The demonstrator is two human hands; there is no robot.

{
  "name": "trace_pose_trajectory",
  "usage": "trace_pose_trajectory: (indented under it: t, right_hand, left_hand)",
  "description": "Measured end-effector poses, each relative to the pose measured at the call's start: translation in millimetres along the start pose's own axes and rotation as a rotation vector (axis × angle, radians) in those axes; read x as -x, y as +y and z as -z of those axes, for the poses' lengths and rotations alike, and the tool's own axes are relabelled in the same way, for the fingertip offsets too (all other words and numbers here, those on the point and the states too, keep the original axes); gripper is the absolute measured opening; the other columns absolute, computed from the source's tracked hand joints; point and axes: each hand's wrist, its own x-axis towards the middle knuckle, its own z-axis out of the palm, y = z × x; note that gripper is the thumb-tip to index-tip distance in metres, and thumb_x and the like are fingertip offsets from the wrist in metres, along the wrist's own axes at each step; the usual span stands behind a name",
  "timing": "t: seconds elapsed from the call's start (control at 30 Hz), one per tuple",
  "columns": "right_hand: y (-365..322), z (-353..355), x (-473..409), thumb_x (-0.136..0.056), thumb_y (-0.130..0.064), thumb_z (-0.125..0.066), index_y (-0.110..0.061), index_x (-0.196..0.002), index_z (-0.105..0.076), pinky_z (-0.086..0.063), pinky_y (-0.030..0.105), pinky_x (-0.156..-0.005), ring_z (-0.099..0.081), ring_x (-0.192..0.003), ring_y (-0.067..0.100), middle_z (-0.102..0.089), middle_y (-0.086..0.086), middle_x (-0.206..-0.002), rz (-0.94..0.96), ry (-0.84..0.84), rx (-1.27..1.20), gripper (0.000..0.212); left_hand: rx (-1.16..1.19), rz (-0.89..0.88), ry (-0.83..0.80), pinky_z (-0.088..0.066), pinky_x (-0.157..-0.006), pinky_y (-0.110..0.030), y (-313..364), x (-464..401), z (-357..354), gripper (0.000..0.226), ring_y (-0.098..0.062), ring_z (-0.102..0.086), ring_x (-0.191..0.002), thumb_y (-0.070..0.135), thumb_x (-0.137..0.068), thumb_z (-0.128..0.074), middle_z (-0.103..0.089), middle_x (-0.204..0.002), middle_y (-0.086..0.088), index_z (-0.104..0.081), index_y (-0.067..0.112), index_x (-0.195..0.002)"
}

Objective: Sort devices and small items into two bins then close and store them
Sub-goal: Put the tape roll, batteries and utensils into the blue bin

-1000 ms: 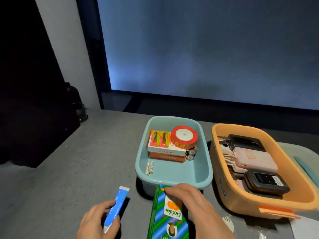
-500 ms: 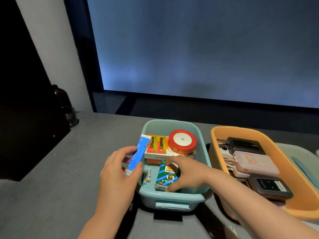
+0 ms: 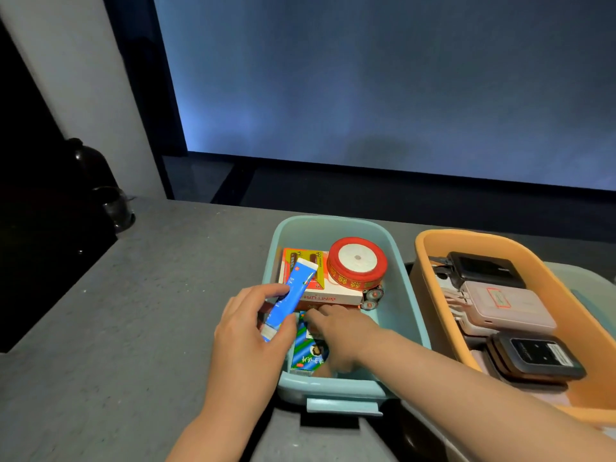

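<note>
Two small packets are in play over the blue bin [image 3: 396, 261], which stands on the grey bench [image 3: 150, 311] beside the orange bin [image 3: 546, 278] of devices. The left hand [image 3: 246, 335] pinches a slim blue-and-white box [image 3: 289, 301] between thumb and fingertips near its lower end, holding it tilted above the bin's left wall. The box looks light and stiff, thin card by its edges, so a gentle pinch across the narrow faces should do; squeezing the broad faces might dent it. The right hand [image 3: 336, 331] lies inside the bin, fingers fairly straight and pressing on a green striped packet [image 3: 308, 353] that rests on the bin floor. That packet seems flat and light, glossy enough to slide. Behind them sit stacked cartons and a red ribbon spool [image 3: 357, 261], leaving little free floor for the blue box.
</note>
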Motion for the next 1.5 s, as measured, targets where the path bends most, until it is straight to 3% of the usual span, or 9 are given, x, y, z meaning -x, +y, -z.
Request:
trace_pose_trajectory:
  t: [0.13, 0.27, 0.43, 0.53, 0.6, 0.77, 1.2, 1.33, 1.5]
  right_hand:
    - [-3, -3, -3, -0.074, -0.056, -0.071, -0.02, -0.143, -0.03, -0.038, 0.044, -0.103, -0.035, -0.129, 0.029, -0.04, 0.009, -0.137, 0.008, 0.041, 0.092, 0.087]
    - [-2, 4, 2, -0.075, -0.047, -0.074, -0.021, -0.146, -0.029, -0.039, 0.043, -0.105, -0.033, -0.133, 0.025, -0.033, 0.003, -0.144, -0.004, 0.001, -0.076, 0.088]
    - [10, 28, 37, -0.091, -0.018, -0.06, -0.018, -0.114, -0.066, -0.049, 0.034, -0.093, -0.061, -0.104, 0.018, -0.066, 0.001, -0.116, -0.058, 0.254, -0.77, 0.024]
    - [8, 43, 61, -0.093, -0.015, -0.056, -0.01, -0.098, -0.07, -0.052, 0.023, -0.066, -0.066, -0.076, 0.016, -0.073, 0.007, -0.089, -0.089, 0.345, -1.506, 0.016]
    - [3, 45, 69, -0.091, -0.021, -0.061, -0.007, -0.098, -0.067, -0.052, 0.025, -0.059, -0.066, -0.071, 0.016, -0.073, 0.01, -0.084, -0.086, 0.345, -1.643, 0.017]
    - [-2, 39, 67, -0.086, -0.014, -0.069, -0.005, -0.088, -0.063, -0.053, 0.023, -0.053, -0.065, -0.067, 0.016, -0.072, 0.013, -0.082, -0.178, 0.377, -1.657, 0.011]
    - [-2, 25, 7, -0.094, -0.012, -0.059, -0.007, -0.076, -0.054, -0.05, 0.022, -0.045, -0.063, -0.052, 0.012, -0.062, 0.007, -0.066, -0.339, -0.202, -1.252, 0.018]
    - [-9, 21, -10, -0.093, -0.014, -0.06, -0.007, -0.077, -0.057, -0.046, 0.02, -0.046, -0.06, -0.044, 0.007, -0.062, 0.0, -0.051, -0.399, -0.235, -1.112, 0.018]
    - [-10, 15, -15, -0.088, -0.025, -0.069, -0.004, -0.094, -0.063, -0.051, 0.028, -0.054, -0.063, -0.063, 0.019, -0.072, 0.011, -0.088, -0.435, -0.123, -0.841, 0.023]
  left_hand:
    - [-0.007, -0.004, -0.005, -0.04, -0.073, -0.008, 1, 3, -8, 0.041, -0.002, -0.056, -0.089, 0.001, -0.072, -0.071, -0.06, -0.094, 0.022, -0.065, 0.033, -0.097]
    - [-0.002, -0.003, -0.016, -0.042, -0.075, -0.011, 2, 2, -12, 0.041, -0.004, -0.057, -0.089, 0.001, -0.072, -0.073, -0.06, -0.093, 0.022, -0.066, 0.032, -0.097]
    - [0.011, -0.006, 0.012, -0.038, -0.075, -0.005, 2, 1, -14, 0.042, 0.0, -0.056, -0.091, 0.004, -0.07, -0.074, -0.061, -0.093, 0.023, -0.065, 0.036, -0.096]
    - [0.007, -0.02, 0.013, -0.04, -0.074, -0.007, 7, 0, -21, 0.043, -0.001, -0.057, -0.089, 0.006, -0.07, -0.075, -0.061, -0.093, 0.02, -0.064, 0.037, -0.097]
    - [0.007, -0.042, 0.006, -0.041, -0.074, -0.008, 12, -1, -27, 0.043, 0.001, -0.056, -0.089, 0.008, -0.07, -0.076, -0.061, -0.092, 0.02, -0.062, 0.04, -0.096]
    - [0.007, -0.064, -0.039, -0.042, -0.072, -0.007, 18, 3, -33, 0.044, 0.006, -0.056, -0.089, 0.018, -0.068, -0.081, -0.061, -0.092, 0.022, -0.059, 0.043, -0.097]
    - [-0.09, -0.049, 0.026, -0.027, -0.089, 0.002, -29, 28, 0, 0.031, 0.009, -0.044, -0.114, 0.016, -0.078, -0.073, -0.056, -0.117, 0.026, -0.064, 0.035, -0.101]
    - [-0.081, -0.025, 0.009, -0.027, -0.089, 0.001, -30, 28, 0, 0.031, 0.005, -0.043, -0.117, 0.016, -0.079, -0.072, -0.055, -0.12, 0.026, -0.064, 0.037, -0.1]
    - [-0.076, -0.019, -0.001, -0.028, -0.09, 0.0, -30, 28, 0, 0.028, 0.003, -0.043, -0.118, 0.018, -0.08, -0.07, -0.055, -0.12, 0.026, -0.063, 0.039, -0.098]
